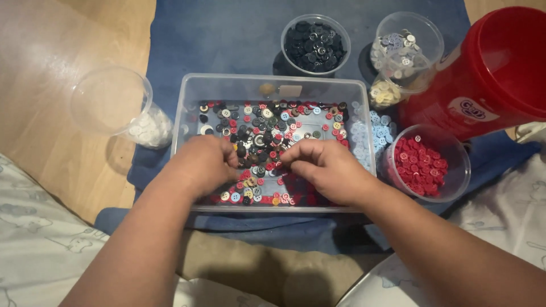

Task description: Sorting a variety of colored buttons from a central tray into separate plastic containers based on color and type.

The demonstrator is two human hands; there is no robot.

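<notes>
While in bin (187,91), hands (205,162) (327,165) touch buttons (267,133).

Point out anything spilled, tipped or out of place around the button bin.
The clear cup of white buttons lies tipped on its side on the wooden floor, off the blue mat, while the other cups stand upright. Light blue buttons lie loose beside the clear bin. Both hands are inside it.

Home: wood floor (51,113), blue blanket (227,40), printed bedding (34,250).
</notes>
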